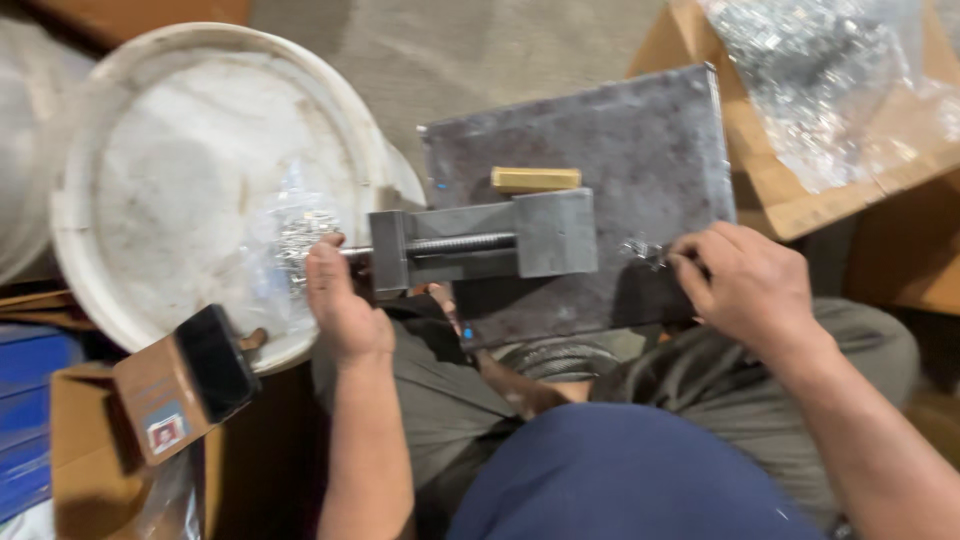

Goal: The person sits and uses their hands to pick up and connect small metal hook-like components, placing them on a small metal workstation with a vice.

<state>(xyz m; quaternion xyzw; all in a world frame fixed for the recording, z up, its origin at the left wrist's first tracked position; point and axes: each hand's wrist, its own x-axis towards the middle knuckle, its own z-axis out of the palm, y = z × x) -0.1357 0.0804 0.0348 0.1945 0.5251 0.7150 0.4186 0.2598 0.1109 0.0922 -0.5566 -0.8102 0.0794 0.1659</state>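
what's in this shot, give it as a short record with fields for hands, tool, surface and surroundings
left hand: left hand at the screw end of the small grey vise
right hand: right hand pinching a small shiny metal part on the plate
tool: vise lies on the plate, screw exposed; a tan block just beyond it
surface: dark metal plate across the person's lap
surroundings: white bucket lid on the left with a clear bag of metal parts; cardboard box on the right

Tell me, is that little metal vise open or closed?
Open: the vise shows a bare stretch of screw between its end block and sliding jaw; nothing visibly clamped.
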